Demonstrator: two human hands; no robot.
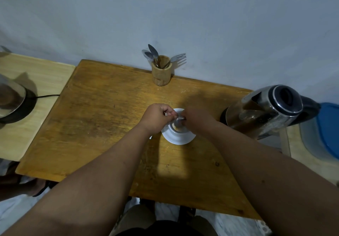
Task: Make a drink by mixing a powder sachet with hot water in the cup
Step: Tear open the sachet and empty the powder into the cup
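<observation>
On the wooden table [102,118], both hands (left [156,118], right [197,119]) pinch a sachet [178,118] above the cup [177,127].

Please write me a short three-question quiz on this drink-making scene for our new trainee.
1. True or false: the kettle stands to the right of the cup.
2. What does the cup sit on? A) bare wood B) a white saucer C) a tray
3. Fill in: the wooden holder by the wall holds spoons and a ____.

Key:
1. True.
2. B, the white saucer.
3. Fork.

Both the left hand and the right hand meet over the cup, pinching something small; what it is cannot be told.
</observation>
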